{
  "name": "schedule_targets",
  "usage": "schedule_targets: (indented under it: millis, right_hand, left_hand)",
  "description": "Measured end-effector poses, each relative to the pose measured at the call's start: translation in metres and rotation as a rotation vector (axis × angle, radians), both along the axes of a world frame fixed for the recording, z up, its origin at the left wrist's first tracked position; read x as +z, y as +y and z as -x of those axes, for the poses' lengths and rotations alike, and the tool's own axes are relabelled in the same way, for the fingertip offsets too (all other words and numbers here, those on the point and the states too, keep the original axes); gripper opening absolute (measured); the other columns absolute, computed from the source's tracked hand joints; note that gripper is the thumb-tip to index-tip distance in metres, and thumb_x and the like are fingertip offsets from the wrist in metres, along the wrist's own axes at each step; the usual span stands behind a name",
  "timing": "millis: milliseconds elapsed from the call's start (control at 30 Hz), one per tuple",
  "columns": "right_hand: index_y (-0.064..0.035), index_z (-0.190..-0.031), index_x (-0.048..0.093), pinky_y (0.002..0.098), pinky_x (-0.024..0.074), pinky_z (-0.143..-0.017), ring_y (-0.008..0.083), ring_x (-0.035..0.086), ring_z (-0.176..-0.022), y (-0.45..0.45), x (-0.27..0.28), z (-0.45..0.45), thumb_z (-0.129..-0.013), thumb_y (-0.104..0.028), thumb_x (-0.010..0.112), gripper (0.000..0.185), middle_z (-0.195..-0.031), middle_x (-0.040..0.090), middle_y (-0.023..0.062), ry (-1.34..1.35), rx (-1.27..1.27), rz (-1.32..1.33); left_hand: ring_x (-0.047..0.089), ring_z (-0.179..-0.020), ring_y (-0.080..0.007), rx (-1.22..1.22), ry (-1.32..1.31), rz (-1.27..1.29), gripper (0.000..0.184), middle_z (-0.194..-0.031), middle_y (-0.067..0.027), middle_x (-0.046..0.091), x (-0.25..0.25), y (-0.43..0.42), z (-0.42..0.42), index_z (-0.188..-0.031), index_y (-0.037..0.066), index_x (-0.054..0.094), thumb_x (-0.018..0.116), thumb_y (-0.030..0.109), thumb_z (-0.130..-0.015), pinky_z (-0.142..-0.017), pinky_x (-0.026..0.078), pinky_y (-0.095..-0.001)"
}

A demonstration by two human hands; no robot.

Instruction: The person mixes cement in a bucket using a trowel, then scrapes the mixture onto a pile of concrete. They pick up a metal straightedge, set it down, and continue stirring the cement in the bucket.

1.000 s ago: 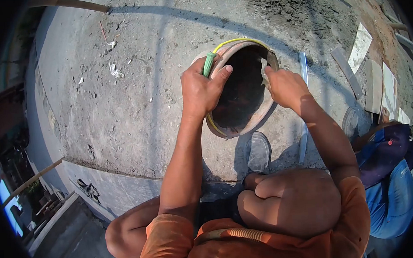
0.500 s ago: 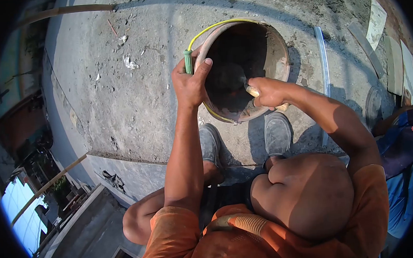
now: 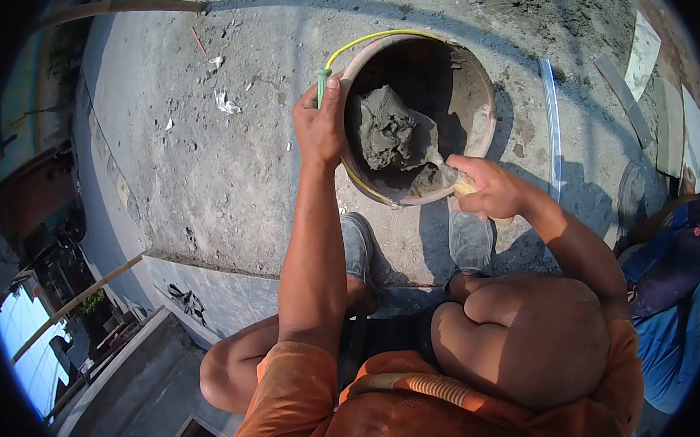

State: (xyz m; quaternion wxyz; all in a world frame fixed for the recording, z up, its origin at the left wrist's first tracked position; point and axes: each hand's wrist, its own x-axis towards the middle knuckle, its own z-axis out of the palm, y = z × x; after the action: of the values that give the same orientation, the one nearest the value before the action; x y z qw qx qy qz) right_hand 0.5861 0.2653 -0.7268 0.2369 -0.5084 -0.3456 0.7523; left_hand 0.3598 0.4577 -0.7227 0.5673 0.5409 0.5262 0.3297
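Note:
A round bucket [image 3: 479, 81] stands on the ground in front of my feet. My left hand [image 3: 319, 131] is closed on its left rim, with the thumb up and the green handle grip [image 3: 322, 85] beside the fingers. The yellow bail [image 3: 380, 35] curves around the rim. In my right hand [image 3: 492, 189] is the wooden handle of a trowel [image 3: 427, 142], its blade inside the bucket. A lump of wet grey mortar [image 3: 385, 129] sits on the blade. Shadow hides much of the bucket's bottom.
A metal straightedge [image 3: 551, 121] lies on the ground right of the bucket. Flat boards [image 3: 642, 54] lie farther right, near another person's blue trousers [image 3: 681, 343]. Loose wet mortar [image 3: 564, 1] is spread at the upper right. A concrete ledge [image 3: 227, 284] runs at lower left.
The trowel has come up out of the bucket's shadow with mortar on its blade. My right hand has moved right and slightly down. My left hand stays on the rim.

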Motion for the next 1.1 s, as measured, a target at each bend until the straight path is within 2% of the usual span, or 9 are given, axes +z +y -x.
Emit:
schedule_targets:
  millis: [67,267,400,467,533,867,1000,1067,1100]
  right_hand:
    - [0.0074,-0.141,0.045,0.0306,0.0482,-0.050,0.0145,0.059,-0.054,-0.003,0.022,-0.013,-0.084,-0.012,0.073,0.067,-0.080,0.065,0.0078,-0.004,-0.022,-0.059]
    - [0.0035,-0.137,0.052,0.0332,0.0511,-0.086,0.0117,0.062,-0.096,0.015,0.068,-0.072,-0.084,-0.012,0.072,0.058,-0.098,0.068,0.0112,-0.082,-0.331,-0.238]
    - [0.0037,-0.124,0.056,0.0402,0.0534,-0.088,0.0356,0.071,-0.094,0.092,0.053,-0.110,-0.088,-0.014,0.066,0.042,-0.099,0.071,0.0249,-1.032,-0.512,-0.612]
    - [0.0021,-0.119,0.057,0.0502,0.0540,-0.089,0.0470,0.068,-0.099,0.146,-0.005,-0.157,-0.091,-0.016,0.062,0.034,-0.105,0.070,0.0300,-1.443,-0.409,-0.556]
    - [0.0036,-0.122,0.055,0.0572,0.0527,-0.091,0.0479,0.068,-0.104,0.193,-0.016,-0.198,-0.092,-0.018,0.059,0.037,-0.109,0.070,0.0312,-1.574,-0.234,-0.381]
    - [0.0031,-0.128,0.057,0.0508,0.0533,-0.091,0.0474,0.068,-0.102,0.159,0.055,-0.170,-0.088,-0.024,0.063,0.049,-0.110,0.070,0.0299,-1.325,-0.660,-0.704]
    - [0.0014,-0.137,0.056,0.0418,0.0506,-0.094,0.0439,0.065,-0.106,0.053,0.082,-0.131,-0.084,-0.020,0.067,0.058,-0.112,0.069,0.0294,-0.935,-0.366,-0.522]
    - [0.0021,-0.135,0.057,0.0426,0.0498,-0.096,0.0412,0.065,-0.110,0.026,0.098,-0.124,-0.084,-0.016,0.069,0.055,-0.111,0.070,0.0276,-0.896,0.105,-0.453]
    - [0.0021,-0.135,0.057,0.0426,0.0498,-0.096,0.0412,0.065,-0.110,0.028,0.097,-0.113,-0.084,-0.016,0.069,0.055,-0.111,0.070,0.0276,-0.895,0.098,-0.444]
  left_hand:
    - [0.062,-0.087,-0.0123,-0.004,-0.038,-0.014,0.048,-0.095,-0.0043,0.071,-0.007,0.002,0.012,-0.119,-0.004,0.073,0.063,0.040,-0.104,-0.081,0.051,-0.0288]
    - [0.063,-0.093,-0.0133,-0.007,-0.039,-0.035,0.048,-0.102,-0.0074,0.072,-0.002,-0.008,0.005,-0.121,-0.004,0.072,0.061,0.039,-0.105,-0.087,0.050,-0.0298]
    - [0.063,-0.096,-0.0144,-0.026,-0.055,-0.068,0.045,-0.103,-0.0078,0.073,0.002,-0.014,-0.009,-0.122,-0.004,0.073,0.062,0.036,-0.104,-0.090,0.050,-0.0303]
    - [0.064,-0.097,-0.0144,-0.064,0.009,-0.128,0.042,-0.102,-0.0079,0.074,0.004,-0.017,-0.015,-0.121,-0.002,0.073,0.063,0.035,-0.104,-0.091,0.050,-0.0306]
    - [0.064,-0.096,-0.0141,-0.083,0.053,-0.128,0.041,-0.101,-0.0078,0.074,0.008,-0.019,-0.020,-0.121,-0.001,0.074,0.063,0.034,-0.104,-0.091,0.049,-0.0305]
    - [0.064,-0.091,-0.0126,-0.039,0.132,-0.096,0.041,-0.095,-0.0069,0.074,0.011,-0.023,-0.017,-0.119,0.000,0.075,0.068,0.036,-0.100,-0.085,0.050,-0.0288]
    - [0.063,-0.084,-0.0118,-0.052,0.321,0.035,0.043,-0.092,-0.0053,0.074,0.019,-0.018,-0.018,-0.116,-0.001,0.075,0.072,0.038,-0.098,-0.079,0.051,-0.0293]
    - [0.064,-0.079,-0.0126,-0.020,0.178,-0.083,0.044,-0.087,-0.0063,0.074,0.012,-0.019,-0.027,-0.113,-0.001,0.075,0.077,0.038,-0.093,-0.075,0.051,-0.0313]
    - [0.064,-0.079,-0.0126,-0.029,0.180,-0.079,0.044,-0.087,-0.0063,0.074,0.017,-0.021,-0.035,-0.113,-0.001,0.075,0.077,0.038,-0.093,-0.075,0.051,-0.0313]
